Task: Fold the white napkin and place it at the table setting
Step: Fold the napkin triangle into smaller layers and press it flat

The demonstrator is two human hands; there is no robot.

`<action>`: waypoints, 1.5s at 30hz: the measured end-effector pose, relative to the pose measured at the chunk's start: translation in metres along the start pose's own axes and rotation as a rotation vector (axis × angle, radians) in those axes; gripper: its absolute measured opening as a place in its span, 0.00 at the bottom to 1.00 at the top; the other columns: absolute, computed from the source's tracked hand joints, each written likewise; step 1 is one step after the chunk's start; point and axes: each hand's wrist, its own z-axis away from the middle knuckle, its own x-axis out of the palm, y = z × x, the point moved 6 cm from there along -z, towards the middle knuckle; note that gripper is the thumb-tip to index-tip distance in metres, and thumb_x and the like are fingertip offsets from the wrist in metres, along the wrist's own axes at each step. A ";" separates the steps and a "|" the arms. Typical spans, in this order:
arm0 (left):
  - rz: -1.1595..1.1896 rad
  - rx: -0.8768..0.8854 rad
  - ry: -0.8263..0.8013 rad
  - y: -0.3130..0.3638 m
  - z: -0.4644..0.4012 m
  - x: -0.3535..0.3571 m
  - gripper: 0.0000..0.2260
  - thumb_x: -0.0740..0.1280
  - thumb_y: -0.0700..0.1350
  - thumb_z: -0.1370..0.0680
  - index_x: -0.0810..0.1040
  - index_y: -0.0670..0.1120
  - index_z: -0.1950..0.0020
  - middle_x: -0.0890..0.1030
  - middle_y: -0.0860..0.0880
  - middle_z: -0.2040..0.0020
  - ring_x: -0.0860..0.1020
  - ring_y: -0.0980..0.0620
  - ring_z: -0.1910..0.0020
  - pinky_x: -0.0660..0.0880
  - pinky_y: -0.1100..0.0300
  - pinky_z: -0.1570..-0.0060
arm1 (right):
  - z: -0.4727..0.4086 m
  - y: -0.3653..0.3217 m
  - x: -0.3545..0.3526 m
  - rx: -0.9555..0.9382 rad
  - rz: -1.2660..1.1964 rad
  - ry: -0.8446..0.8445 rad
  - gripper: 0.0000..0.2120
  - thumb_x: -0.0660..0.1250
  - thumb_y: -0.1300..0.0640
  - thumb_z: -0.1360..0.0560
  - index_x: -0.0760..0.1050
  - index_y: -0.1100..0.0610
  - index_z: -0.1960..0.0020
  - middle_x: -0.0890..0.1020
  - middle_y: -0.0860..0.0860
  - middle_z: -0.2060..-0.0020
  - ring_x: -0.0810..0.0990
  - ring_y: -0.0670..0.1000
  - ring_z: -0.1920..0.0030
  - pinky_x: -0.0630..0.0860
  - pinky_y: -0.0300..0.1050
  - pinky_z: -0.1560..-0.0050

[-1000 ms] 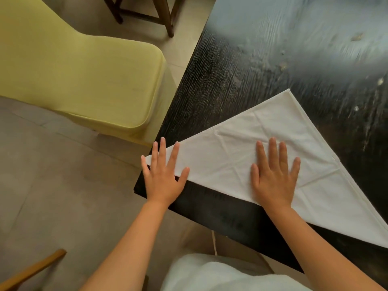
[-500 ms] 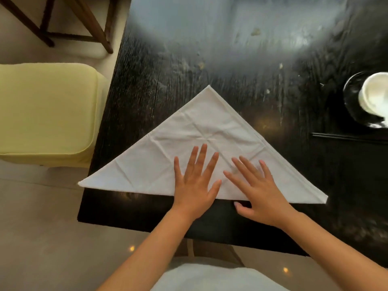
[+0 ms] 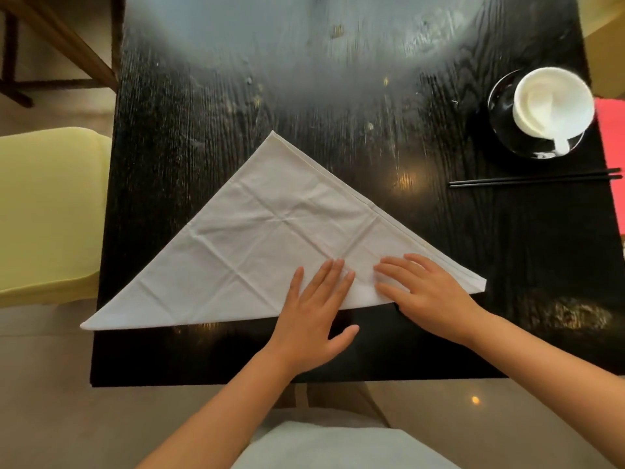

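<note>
The white napkin lies folded into a triangle on the black wooden table, apex pointing away, its left tip hanging just past the table's left edge. My left hand lies flat, fingers spread, over the long near fold, right of the middle. My right hand rests flat on the napkin near its right corner, fingers pointing left. Neither hand grips the cloth. The table setting is at the far right: a white bowl on a black saucer and black chopsticks.
A yellow-green upholstered chair stands left of the table. A wooden chair frame is at the top left. Something red shows at the right edge. Pale floor lies below the table's near edge.
The view has swung right, bringing the bowl and chopsticks into sight. My left hand moved from the napkin's left tip to right of the middle, and my right hand slid toward the right corner.
</note>
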 end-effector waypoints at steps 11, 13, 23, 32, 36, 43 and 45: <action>0.210 -0.113 0.260 0.007 -0.001 -0.011 0.23 0.58 0.55 0.23 0.70 0.47 0.31 0.68 0.49 0.28 0.60 0.53 0.27 0.52 0.46 0.27 | -0.019 0.061 -0.083 0.133 -0.119 -0.159 0.08 0.74 0.64 0.36 0.78 0.53 0.63 0.80 0.45 0.70 0.79 0.50 0.67 0.75 0.51 0.46; 0.345 -0.170 0.372 0.004 -0.002 -0.019 0.18 0.60 0.51 0.24 0.77 0.46 0.38 0.77 0.49 0.36 0.69 0.53 0.32 0.59 0.49 0.31 | -0.039 0.066 -0.097 0.131 -0.149 -0.213 0.07 0.71 0.64 0.33 0.77 0.53 0.65 0.78 0.45 0.72 0.76 0.48 0.70 0.74 0.47 0.50; 0.763 -0.564 0.553 -0.022 0.016 -0.046 0.04 0.67 0.43 0.24 0.80 0.48 0.52 0.78 0.61 0.58 0.77 0.66 0.53 0.72 0.75 0.55 | -0.131 0.096 -0.149 0.420 -0.718 -0.058 0.10 0.69 0.60 0.30 0.78 0.47 0.52 0.81 0.49 0.57 0.80 0.52 0.56 0.79 0.51 0.56; 0.691 -0.682 0.544 -0.048 0.036 -0.037 0.15 0.70 0.42 0.26 0.75 0.51 0.40 0.80 0.55 0.59 0.78 0.57 0.59 0.72 0.75 0.56 | -0.221 0.075 -0.078 0.543 -0.878 0.046 0.12 0.68 0.63 0.30 0.77 0.54 0.48 0.83 0.56 0.55 0.81 0.54 0.54 0.80 0.53 0.52; 0.604 -0.636 0.515 -0.047 0.033 -0.030 0.17 0.71 0.42 0.27 0.75 0.50 0.39 0.79 0.54 0.59 0.77 0.58 0.60 0.71 0.77 0.56 | -0.235 0.073 -0.055 0.574 -0.807 0.061 0.09 0.66 0.64 0.31 0.78 0.58 0.50 0.83 0.57 0.57 0.81 0.54 0.56 0.78 0.48 0.55; 0.362 -0.478 0.575 -0.044 0.028 -0.029 0.17 0.73 0.41 0.29 0.77 0.45 0.42 0.77 0.52 0.63 0.73 0.58 0.62 0.73 0.64 0.58 | -0.244 0.066 -0.050 0.492 -0.679 0.134 0.11 0.64 0.63 0.31 0.79 0.56 0.50 0.78 0.49 0.61 0.77 0.52 0.58 0.75 0.48 0.55; 0.321 -0.455 0.578 -0.045 0.027 -0.028 0.16 0.73 0.41 0.29 0.78 0.45 0.42 0.77 0.52 0.63 0.73 0.57 0.63 0.73 0.64 0.58 | -0.246 0.067 -0.049 0.480 -0.672 0.159 0.10 0.65 0.62 0.31 0.79 0.55 0.50 0.77 0.48 0.61 0.76 0.52 0.58 0.76 0.50 0.53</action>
